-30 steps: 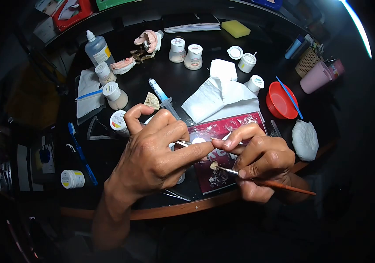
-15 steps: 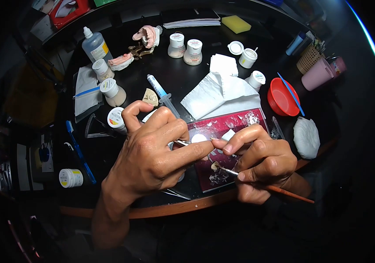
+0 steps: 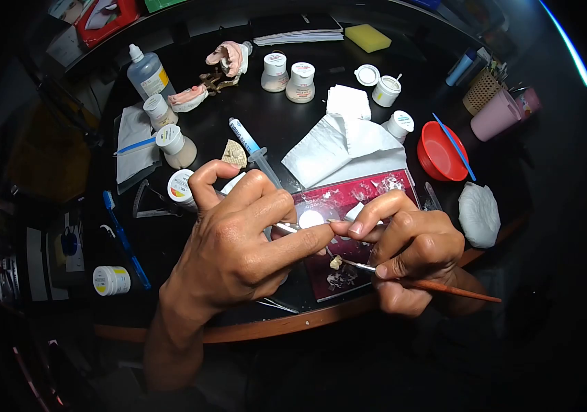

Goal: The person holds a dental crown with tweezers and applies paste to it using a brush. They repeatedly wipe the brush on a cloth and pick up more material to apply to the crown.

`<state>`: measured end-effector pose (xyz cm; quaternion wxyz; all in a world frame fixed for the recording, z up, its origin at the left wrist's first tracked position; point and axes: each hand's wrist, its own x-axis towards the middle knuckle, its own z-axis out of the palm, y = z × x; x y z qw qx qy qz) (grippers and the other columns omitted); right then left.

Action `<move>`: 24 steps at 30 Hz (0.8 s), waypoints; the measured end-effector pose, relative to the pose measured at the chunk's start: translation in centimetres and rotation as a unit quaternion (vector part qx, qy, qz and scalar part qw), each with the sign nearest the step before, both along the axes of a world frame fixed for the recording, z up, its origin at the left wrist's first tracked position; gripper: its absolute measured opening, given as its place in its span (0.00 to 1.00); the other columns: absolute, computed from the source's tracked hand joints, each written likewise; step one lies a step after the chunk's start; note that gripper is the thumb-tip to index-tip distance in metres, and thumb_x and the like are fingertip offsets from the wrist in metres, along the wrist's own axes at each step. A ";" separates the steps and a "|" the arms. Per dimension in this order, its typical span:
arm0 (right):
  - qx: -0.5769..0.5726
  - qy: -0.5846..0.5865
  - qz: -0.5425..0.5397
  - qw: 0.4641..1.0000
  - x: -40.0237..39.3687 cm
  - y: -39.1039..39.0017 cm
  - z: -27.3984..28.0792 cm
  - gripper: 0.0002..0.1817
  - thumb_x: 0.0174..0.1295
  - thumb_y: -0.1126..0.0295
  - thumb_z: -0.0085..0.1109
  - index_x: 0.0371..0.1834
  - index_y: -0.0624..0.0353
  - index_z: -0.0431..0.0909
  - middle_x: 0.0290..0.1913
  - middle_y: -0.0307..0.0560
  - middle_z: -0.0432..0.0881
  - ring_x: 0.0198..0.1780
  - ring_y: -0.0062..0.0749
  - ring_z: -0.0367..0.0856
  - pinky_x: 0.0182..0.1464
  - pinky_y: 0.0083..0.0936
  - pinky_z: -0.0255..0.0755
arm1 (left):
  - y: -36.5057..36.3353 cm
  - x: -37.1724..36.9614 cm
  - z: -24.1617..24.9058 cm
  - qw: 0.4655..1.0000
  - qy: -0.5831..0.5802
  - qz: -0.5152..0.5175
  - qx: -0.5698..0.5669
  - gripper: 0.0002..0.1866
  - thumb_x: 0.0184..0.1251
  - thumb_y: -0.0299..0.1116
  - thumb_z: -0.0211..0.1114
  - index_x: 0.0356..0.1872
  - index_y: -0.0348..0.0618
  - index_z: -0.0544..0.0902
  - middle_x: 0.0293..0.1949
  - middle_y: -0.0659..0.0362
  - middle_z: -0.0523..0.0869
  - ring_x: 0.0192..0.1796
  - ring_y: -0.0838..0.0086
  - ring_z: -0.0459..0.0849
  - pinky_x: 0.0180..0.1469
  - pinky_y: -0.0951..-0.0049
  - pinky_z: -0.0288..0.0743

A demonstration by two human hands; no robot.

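My left hand (image 3: pixel 238 240) is closed on a thin metal tool (image 3: pixel 285 227), most of it hidden behind the fingers. My right hand (image 3: pixel 420 250) pinches a brush (image 3: pixel 437 287) with a reddish-brown handle, its tip pointing left. Just at the brush tip is a small cream-coloured piece (image 3: pixel 336 262), above a dark red pad (image 3: pixel 376 190) with white scraps on it. The index fingertips of both hands meet or nearly meet. A round white spot (image 3: pixel 312 219) shows between the hands.
Folded white tissue (image 3: pixel 334 147) lies behind the pad. A red bowl (image 3: pixel 442 152) and white pad (image 3: pixel 479 214) stand right. Syringe (image 3: pixel 246 137), jars (image 3: pixel 176 145), dental models (image 3: pixel 228 60) and a blue toothbrush (image 3: pixel 126 239) are behind and left.
The brush has shifted slightly right and its tip has drawn back a little from the cream-coloured piece. My left hand has hardly moved.
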<state>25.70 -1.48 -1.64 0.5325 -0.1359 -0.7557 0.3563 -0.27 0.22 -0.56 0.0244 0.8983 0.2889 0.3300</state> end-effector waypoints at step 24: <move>0.026 -0.044 0.020 0.998 0.2 -0.1 0.0 0.08 0.50 0.86 0.67 0.31 0.64 0.81 0.30 0.49 0.81 0.55 0.51 0.85 0.63 0.64 0.89 | -0.1 0.0 0.3 1.000 0.015 0.002 -0.001 0.16 0.57 0.38 0.81 0.48 0.67 0.98 0.29 0.72 0.76 0.38 0.75 0.76 0.62 0.50 0.57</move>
